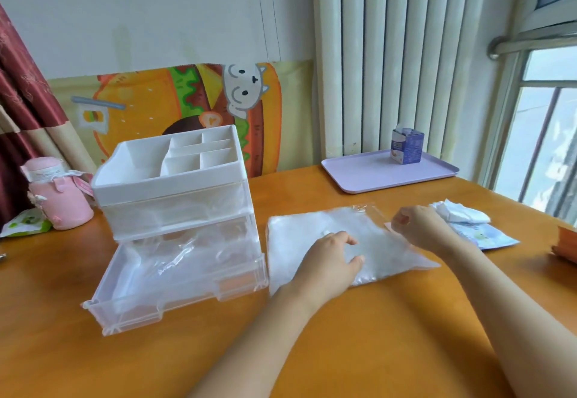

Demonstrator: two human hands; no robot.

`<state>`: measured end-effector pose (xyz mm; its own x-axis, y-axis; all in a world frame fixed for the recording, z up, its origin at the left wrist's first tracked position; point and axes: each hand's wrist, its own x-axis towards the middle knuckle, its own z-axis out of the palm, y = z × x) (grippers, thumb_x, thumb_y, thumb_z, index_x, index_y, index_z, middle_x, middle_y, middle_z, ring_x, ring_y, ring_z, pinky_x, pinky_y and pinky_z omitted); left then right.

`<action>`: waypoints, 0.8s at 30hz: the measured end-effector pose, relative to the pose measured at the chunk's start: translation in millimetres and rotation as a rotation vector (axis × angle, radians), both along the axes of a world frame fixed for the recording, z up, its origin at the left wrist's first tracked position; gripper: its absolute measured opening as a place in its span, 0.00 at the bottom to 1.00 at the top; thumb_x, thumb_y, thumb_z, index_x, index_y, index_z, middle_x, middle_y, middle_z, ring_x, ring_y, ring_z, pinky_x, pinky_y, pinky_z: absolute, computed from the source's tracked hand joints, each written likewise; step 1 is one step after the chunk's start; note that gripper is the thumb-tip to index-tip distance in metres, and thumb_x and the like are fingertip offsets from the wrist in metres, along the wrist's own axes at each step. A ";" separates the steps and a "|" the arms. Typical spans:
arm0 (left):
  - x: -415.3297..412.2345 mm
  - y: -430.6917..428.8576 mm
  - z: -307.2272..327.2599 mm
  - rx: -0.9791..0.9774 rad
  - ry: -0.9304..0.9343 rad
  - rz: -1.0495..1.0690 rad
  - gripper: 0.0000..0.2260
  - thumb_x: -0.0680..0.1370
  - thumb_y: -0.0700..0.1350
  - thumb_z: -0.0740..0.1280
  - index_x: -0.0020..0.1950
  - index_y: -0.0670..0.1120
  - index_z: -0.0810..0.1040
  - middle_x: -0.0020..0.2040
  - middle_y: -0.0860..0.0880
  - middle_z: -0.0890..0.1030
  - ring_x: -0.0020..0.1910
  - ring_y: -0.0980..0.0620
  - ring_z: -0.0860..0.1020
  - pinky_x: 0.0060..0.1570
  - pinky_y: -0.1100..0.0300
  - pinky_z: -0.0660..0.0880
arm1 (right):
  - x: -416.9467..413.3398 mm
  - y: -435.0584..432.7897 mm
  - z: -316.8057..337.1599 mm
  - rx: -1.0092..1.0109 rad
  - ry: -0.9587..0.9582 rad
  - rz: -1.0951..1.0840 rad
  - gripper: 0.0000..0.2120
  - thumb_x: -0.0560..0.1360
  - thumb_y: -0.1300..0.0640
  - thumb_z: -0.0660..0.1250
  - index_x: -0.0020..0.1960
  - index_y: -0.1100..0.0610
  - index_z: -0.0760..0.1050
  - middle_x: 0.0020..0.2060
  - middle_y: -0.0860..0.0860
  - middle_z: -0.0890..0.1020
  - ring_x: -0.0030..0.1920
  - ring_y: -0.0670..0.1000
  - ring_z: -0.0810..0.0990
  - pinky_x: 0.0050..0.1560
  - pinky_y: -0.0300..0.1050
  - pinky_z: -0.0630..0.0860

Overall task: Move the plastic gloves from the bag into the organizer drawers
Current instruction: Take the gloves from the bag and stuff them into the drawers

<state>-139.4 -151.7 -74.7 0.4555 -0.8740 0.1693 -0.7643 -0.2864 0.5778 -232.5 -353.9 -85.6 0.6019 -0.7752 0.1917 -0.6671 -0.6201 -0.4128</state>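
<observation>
- Two bare forearms reach in from the near edge over one orange table point(374, 351).
- The left hand point(331, 257) rests on the bag point(296, 235), fingers loosely curved and thumb out.
- The right hand point(415, 226) has its fingers curled in, pinching the bag's right edge.
- Far left: one green packet point(25, 226), and just beside it one pink bottle point(59, 198).
- One white organizer point(175, 179) has six open compartments on top and two clear drawers below.
- The upper drawer point(178, 216) is pushed in, and its contents are too cloudy to tell.
- The lower drawer point(131, 301) is pulled out, with crumpled clear gloves point(175, 260) lying in it.
- The bag lies flat just right of the lower drawer, with more gloves inside; their number cannot be told.
- Behind it is one purple tray point(368, 176) carrying one small carton point(407, 146).
- Right of the bag: one white wad point(462, 213) sits on one blue packet point(496, 240).
- One orange thing point(566, 243) is cut off at the right edge.
</observation>
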 end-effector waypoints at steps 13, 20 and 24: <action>3.8 -45.2 -47.0 0.328 -0.162 0.111 0.28 0.81 0.60 0.54 0.78 0.49 0.56 0.79 0.46 0.51 0.78 0.46 0.47 0.73 0.41 0.42 | -4.0 -3.8 -7.2 0.172 -0.204 0.009 0.03 0.73 0.57 0.71 0.42 0.57 0.79 0.39 0.51 0.82 0.44 0.52 0.79 0.42 0.44 0.74; 3.9 -39.0 -52.5 0.335 -0.189 0.118 0.29 0.81 0.60 0.52 0.79 0.49 0.54 0.80 0.47 0.49 0.78 0.46 0.46 0.73 0.42 0.41 | -4.8 -4.3 -22.8 0.366 -0.250 -0.049 0.08 0.73 0.57 0.72 0.49 0.59 0.81 0.42 0.53 0.82 0.42 0.51 0.78 0.42 0.42 0.72; 4.0 -37.1 -54.4 0.319 -0.201 0.115 0.27 0.81 0.60 0.51 0.78 0.49 0.55 0.79 0.47 0.50 0.78 0.47 0.47 0.73 0.42 0.41 | -7.3 -2.5 -13.6 0.554 -0.520 -0.066 0.06 0.72 0.59 0.73 0.46 0.61 0.82 0.35 0.54 0.80 0.35 0.49 0.75 0.39 0.41 0.73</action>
